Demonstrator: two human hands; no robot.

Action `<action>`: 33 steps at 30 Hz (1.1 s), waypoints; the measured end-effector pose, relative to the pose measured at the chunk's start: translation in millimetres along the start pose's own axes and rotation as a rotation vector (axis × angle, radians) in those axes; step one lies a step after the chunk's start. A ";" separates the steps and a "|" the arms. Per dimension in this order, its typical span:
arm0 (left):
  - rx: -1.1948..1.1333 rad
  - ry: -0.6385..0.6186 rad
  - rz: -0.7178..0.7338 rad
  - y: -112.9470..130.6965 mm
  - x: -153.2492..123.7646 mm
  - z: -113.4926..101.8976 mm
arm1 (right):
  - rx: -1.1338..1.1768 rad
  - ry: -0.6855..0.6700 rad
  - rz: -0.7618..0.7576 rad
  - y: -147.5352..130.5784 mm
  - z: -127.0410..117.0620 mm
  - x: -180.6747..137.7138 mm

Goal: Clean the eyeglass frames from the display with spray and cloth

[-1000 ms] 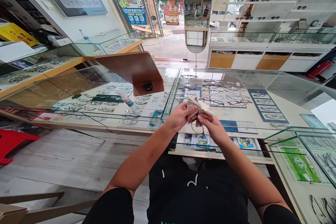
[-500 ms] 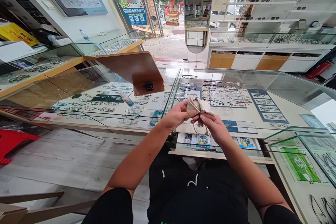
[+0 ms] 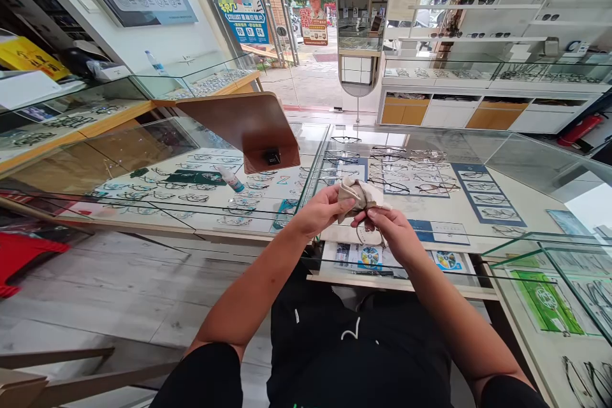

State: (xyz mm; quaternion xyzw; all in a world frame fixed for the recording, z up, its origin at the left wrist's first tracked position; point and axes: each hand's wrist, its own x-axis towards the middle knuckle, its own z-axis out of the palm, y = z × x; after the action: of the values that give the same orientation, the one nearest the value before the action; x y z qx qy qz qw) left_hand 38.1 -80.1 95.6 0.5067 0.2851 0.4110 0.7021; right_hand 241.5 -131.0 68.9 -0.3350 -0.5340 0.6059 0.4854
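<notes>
Both my hands meet in front of me above the glass display counter point(image 3: 478, 140). My left hand point(image 3: 319, 211) pinches a beige cleaning cloth point(image 3: 357, 192), bunched between thumb and fingers. My right hand point(image 3: 392, 233) is closed on a pair of thin-framed glasses point(image 3: 370, 234), with one round lens hanging below the fingers. The cloth wraps over the upper part of the glasses, hiding the other lens.
Rows of spectacle frames point(image 3: 406, 169) lie inside the glass counter. A small spray bottle point(image 3: 229, 178) rests in the left case. A brown mirror back point(image 3: 243, 127) tilts over the counter. A red stool point(image 3: 23, 255) stands on the left floor, and wall shelves point(image 3: 478, 19) hold sunglasses.
My hands have shifted slightly up and right, and the cloth has been rubbed round the glasses. The visible lens hangs a little further right than before.
</notes>
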 end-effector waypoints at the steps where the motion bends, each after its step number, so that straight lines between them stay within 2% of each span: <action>1: -0.005 -0.026 0.003 -0.6 -0.1 1.1 | 0.010 -0.002 -0.003 -0.1 0.1 0.6; 4: -0.021 -0.035 0.050 -6.3 2.3 8.7 | 0.002 -0.006 -0.004 -0.6 3.2 1.6; 8: -0.034 0.091 0.095 -12.5 7.2 13.9 | -0.051 0.004 0.017 -1.5 6.9 0.3; 10: -0.045 0.102 0.072 -11.1 7.4 10.8 | -0.051 0.016 0.020 -1.5 5.8 -0.4; 15: -0.050 0.019 0.004 -3.4 1.8 3.2 | -0.019 0.035 0.008 0.0 -0.5 0.9; 19: -0.054 -0.048 0.063 -9.2 2.7 10.7 | -0.025 0.008 0.007 -1.4 1.2 2.7; 25: -0.078 0.106 0.112 -21.9 10.2 16.5 | -0.074 0.004 0.043 -2.3 4.9 0.5; 30: -0.104 0.022 0.046 -13.9 5.0 12.6 | -0.011 0.044 0.026 -0.2 -0.2 0.0; 33: -0.073 -0.022 0.061 -12.8 2.8 15.9 | -0.023 0.039 0.005 -1.5 0.1 0.5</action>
State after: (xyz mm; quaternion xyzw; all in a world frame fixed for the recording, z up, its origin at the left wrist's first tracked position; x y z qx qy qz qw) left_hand 56.2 -87.2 88.8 0.4936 0.2468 0.4367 0.7104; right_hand 241.6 -130.6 70.5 -0.3536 -0.5306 0.5941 0.4904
